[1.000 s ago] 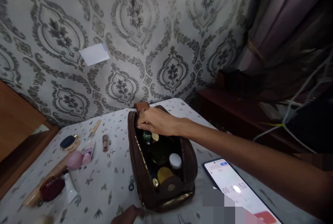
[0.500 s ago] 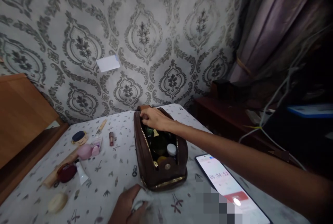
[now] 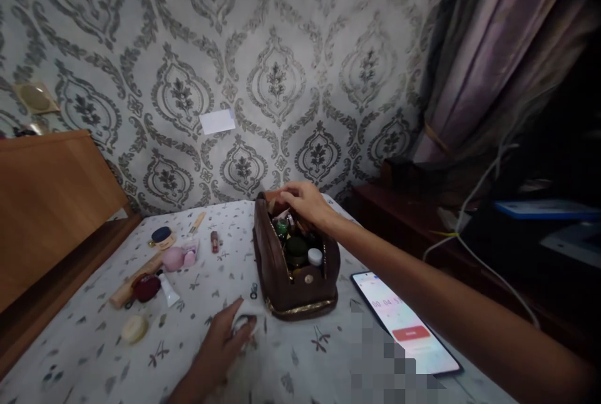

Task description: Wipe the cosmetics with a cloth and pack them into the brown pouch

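An unzipped brown toiletry bag (image 3: 275,260) stands upright on the patterned sheet, packed with small containers. Among these are a green-topped item (image 3: 282,227) and a white-capped jar (image 3: 315,257). My right hand (image 3: 307,203) reaches across to the far end of the opening, its fingers curled down by the tan inner edge; whatever they grip is hidden. At the near left of the bag, my left hand (image 3: 220,341) has thumb and fingers closed around a bunched white cloth or tissue (image 3: 244,319), blurred against the sheet.
Cosmetics lie at left: a dark-lidded jar (image 3: 163,238), pink sponge (image 3: 173,258), dark red item (image 3: 146,287), white tube (image 3: 168,289), cream round piece (image 3: 134,328) and lip gloss tube (image 3: 215,242). A phone (image 3: 408,322) showing a timer lies under my right forearm. A wooden board (image 3: 56,203) borders the left.
The view has shifted, so the bag and cosmetics sit differently in frame. My right hand's fingers have risen toward the bag's far rim. My left hand still holds the white cloth or tissue.
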A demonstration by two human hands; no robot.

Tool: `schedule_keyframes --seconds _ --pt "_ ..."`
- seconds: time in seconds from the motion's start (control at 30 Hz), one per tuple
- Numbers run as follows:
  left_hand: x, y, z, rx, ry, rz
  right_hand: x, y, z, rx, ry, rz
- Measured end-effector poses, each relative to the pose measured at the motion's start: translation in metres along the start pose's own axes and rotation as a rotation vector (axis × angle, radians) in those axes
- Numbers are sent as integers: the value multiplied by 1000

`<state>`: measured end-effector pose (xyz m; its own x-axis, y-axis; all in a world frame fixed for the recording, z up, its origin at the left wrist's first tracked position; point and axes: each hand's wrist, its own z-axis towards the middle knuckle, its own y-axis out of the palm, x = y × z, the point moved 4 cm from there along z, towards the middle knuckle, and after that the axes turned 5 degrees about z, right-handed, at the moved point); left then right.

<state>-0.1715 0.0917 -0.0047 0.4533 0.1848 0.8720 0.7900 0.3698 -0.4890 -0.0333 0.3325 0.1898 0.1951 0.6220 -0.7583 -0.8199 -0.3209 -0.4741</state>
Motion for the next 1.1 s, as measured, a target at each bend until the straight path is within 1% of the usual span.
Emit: schedule_keyframes --seconds 0.1,0.2,0.3,0.37,0.43,0.5,0.57,0.63,0.67,0.73,0.77,0.83,0.9,1.0,1.07,1.1 --pt "19 -19 -4 -12 87 14 -4 2 -16 -9 -17 36" --pt "28 -30 -9 -60 161 57 -6 8 -26 -49 -10 -41" --pt "23 -40 -11 -43 165 50 -16 15 -33 -51 -44 -96" --pt "17 -48 -10 -8 153 36 -30 22 -41 -22 -123 -102" --pt "13 -58 -8 37 156 39 -46 35 -56 4 -218 -84" --pt "12 -67 -6 77 175 48 -58 57 -77 -32 -288 -4" --pt "11 -75 -4 101 201 56 -63 87 -100 -130 -288 104" --pt "9 -81 -2 114 231 85 -58 123 -121 -249 -218 179" --pt "8 -84 0 120 246 130 -52 140 -130 -286 -151 205" --pt "6 -91 6 127 261 343 -38 173 -143 -339 -7 283" --pt "5 -96 12 136 259 475 -32 188 -149 -370 62 341" --pt "6 -111 31 168 233 705 -19 211 -157 -392 200 442" --pt "10 -131 60 204 194 800 -11 224 -164 -370 278 498" --pt "15 -160 115 242 86 923 -9 226 -174 -321 268 493" --pt "14 -172 152 259 -10 994 -10 224 -178 -325 256 475" --pt "11 -175 168 261 -54 1024 -11 223 -180 -336 261 474"
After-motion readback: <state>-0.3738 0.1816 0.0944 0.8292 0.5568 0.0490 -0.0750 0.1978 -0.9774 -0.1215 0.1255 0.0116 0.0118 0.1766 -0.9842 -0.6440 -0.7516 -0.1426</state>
